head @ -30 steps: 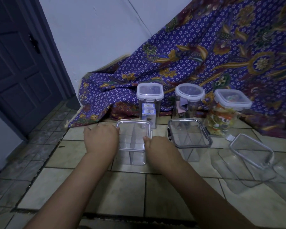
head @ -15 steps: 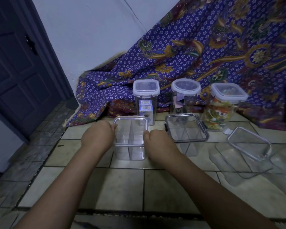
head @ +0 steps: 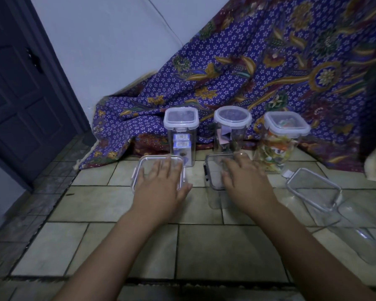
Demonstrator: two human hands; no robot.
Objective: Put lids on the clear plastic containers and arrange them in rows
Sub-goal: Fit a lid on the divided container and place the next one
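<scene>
Clear left container (head: 139, 170): under flat, spread left hand (head: 161, 187), gripping nothing.
Right container (head: 213, 177): beside it, under flat, spread right hand (head: 245, 185).

Both forearms are bare to the bottom edge of the view, with no sleeve showing. The left hand (head: 161, 187) and right hand (head: 245, 181) wear no gloves; no ring, watch or bracelet shows on either. The fingernails look short and unpainted.
</scene>
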